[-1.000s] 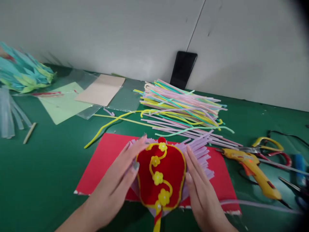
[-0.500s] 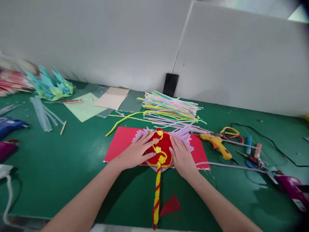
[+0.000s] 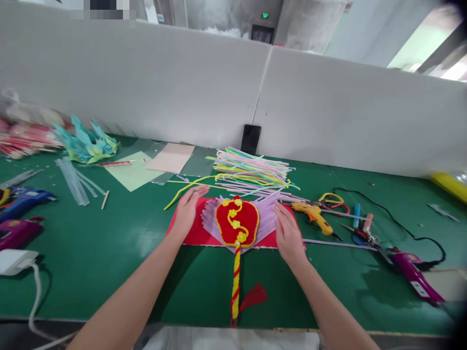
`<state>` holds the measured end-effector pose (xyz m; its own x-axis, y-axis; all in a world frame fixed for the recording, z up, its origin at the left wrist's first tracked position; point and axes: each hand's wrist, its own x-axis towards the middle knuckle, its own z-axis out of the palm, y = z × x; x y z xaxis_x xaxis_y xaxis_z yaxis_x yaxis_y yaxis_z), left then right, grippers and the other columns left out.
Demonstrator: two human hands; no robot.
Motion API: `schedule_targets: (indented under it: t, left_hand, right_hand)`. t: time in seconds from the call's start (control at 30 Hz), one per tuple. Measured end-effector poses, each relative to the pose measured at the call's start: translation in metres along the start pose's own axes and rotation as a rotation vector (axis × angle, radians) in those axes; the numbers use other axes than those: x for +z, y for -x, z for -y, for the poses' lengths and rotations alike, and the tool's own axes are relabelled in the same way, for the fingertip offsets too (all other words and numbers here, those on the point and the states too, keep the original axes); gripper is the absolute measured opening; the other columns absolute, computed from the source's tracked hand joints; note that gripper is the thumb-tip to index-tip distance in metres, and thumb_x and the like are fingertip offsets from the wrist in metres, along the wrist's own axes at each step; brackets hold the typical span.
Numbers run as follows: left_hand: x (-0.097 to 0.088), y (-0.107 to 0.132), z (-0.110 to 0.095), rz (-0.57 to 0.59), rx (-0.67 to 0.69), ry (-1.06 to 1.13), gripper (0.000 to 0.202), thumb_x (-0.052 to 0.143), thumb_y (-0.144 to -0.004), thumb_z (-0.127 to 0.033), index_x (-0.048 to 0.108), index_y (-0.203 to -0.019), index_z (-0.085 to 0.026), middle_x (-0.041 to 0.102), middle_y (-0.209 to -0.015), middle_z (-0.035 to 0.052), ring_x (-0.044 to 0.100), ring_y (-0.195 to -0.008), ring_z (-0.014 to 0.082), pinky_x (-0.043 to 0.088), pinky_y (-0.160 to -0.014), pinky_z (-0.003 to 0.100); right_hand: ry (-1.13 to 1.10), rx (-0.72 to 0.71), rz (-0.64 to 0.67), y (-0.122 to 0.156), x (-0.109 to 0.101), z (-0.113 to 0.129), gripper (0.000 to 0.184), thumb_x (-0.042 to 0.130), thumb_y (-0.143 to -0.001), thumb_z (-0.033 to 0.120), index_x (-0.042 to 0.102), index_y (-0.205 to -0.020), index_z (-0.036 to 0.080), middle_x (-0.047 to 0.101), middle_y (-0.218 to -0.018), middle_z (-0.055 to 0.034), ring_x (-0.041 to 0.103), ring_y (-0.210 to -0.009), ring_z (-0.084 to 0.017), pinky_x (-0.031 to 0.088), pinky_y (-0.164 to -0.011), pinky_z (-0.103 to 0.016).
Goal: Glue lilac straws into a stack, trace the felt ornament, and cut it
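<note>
Both forearms (image 3: 127, 282) slant inward over the green worktop (image 3: 91, 272); the red fan (image 3: 237, 223) lies on red card (image 3: 195, 234) between left hand (image 3: 187, 209) and right hand (image 3: 290, 233) (fingers loosely extended, side by side), pipe cleaners (image 3: 253, 167) beyond

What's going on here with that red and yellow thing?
A person has both hands beside a red panel with yellow edging and flowers. It lies over pale purple strips on a red sheet, its striped handle pointing toward the person. The left hand is open, apart from the panel; the right hand is by the strips' edge, though I can't tell if it touches them.
</note>
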<state>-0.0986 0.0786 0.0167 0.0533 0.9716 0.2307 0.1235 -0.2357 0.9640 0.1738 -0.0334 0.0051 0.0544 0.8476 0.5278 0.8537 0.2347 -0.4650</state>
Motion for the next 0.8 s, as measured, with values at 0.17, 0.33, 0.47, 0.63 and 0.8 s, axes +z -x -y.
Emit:
schedule_targets:
  t: [0.17, 0.33, 0.47, 0.63, 0.8]
  left_hand:
    - [-0.002, -0.007, 0.013, -0.161, -0.012, 0.012, 0.031, 0.042, -0.087, -0.037, 0.059, -0.098, -0.015, 0.067, -0.105, 0.0110, 0.065, -0.098, 0.0210, 0.047, -0.095, 0.037]
    - [0.005, -0.003, 0.017, -0.139, -0.021, -0.027, 0.027, 0.043, -0.086, -0.037, 0.062, -0.094, -0.019, 0.068, -0.100, 0.0074, 0.064, -0.097, 0.0205, 0.046, -0.094, 0.034]
    - [0.005, -0.001, 0.022, -0.130, -0.042, -0.037, 0.029, 0.042, -0.087, -0.039, 0.061, -0.094, -0.019, 0.068, -0.099, 0.0075, 0.065, -0.096, 0.0208, 0.048, -0.091, 0.034]
    - [0.000, -0.002, 0.026, -0.157, -0.054, -0.025, 0.030, 0.040, -0.087, -0.040, 0.058, -0.095, -0.018, 0.067, -0.101, 0.0095, 0.065, -0.096, 0.0204, 0.048, -0.091, 0.035]
    - [-0.001, 0.002, 0.024, -0.154, -0.074, -0.031, 0.029, 0.039, -0.088, -0.039, 0.058, -0.095, -0.019, 0.068, -0.099, 0.0087, 0.066, -0.094, 0.0208, 0.048, -0.092, 0.036]
  right_hand:
    - [0.220, 0.018, -0.098, 0.021, -0.070, -0.044, 0.031, 0.042, -0.095, 0.032, 0.062, -0.116, 0.019, 0.066, -0.110, -0.0114, 0.062, -0.106, -0.022, 0.048, -0.096, -0.040]
    - [0.404, -0.064, 0.219, 0.052, -0.099, -0.086, 0.036, 0.038, -0.096, 0.036, 0.063, -0.116, 0.020, 0.067, -0.109, -0.0102, 0.066, -0.100, -0.022, 0.055, -0.085, -0.035]
    - [0.486, -0.157, 0.298, 0.057, -0.091, -0.097, 0.037, 0.033, -0.096, 0.026, 0.065, -0.113, 0.020, 0.068, -0.107, -0.0112, 0.069, -0.092, -0.021, 0.057, -0.078, -0.034]
    - [0.439, -0.212, 0.355, 0.042, -0.096, -0.089, 0.038, 0.031, -0.096, 0.024, 0.068, -0.088, 0.020, 0.068, -0.081, -0.0070, 0.068, -0.071, -0.017, 0.056, -0.065, -0.027]
    - [0.475, -0.223, 0.339, 0.006, -0.137, -0.066, 0.034, 0.035, -0.096, 0.029, 0.069, -0.097, 0.024, 0.068, -0.092, -0.0056, 0.068, -0.075, -0.015, 0.051, -0.058, -0.024]
